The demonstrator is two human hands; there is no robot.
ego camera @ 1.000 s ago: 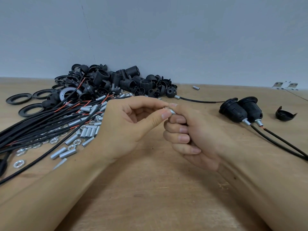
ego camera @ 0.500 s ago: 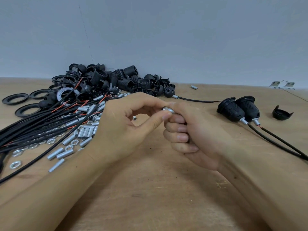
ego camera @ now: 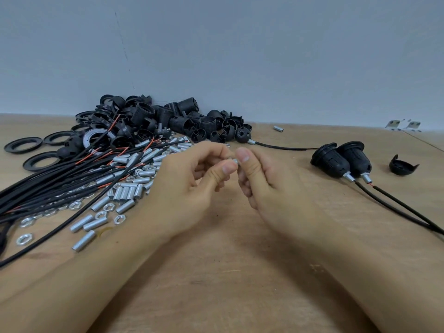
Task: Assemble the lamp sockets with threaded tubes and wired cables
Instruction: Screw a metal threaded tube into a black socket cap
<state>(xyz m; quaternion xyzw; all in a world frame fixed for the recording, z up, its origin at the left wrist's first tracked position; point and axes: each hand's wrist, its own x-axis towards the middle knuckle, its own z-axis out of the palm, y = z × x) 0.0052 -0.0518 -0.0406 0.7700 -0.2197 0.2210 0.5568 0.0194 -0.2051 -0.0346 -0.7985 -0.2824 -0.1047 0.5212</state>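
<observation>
Threaded tube pinched between both hands

Left hand (ego camera: 187,186) and right hand (ego camera: 269,186) fingers grip the small threaded tube (ego camera: 235,161); its axis cannot be told.

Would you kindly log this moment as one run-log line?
step: fitting small metal part | left hand: pinches metal part | right hand: pinches it too | finished sockets: two, right side of table
</observation>
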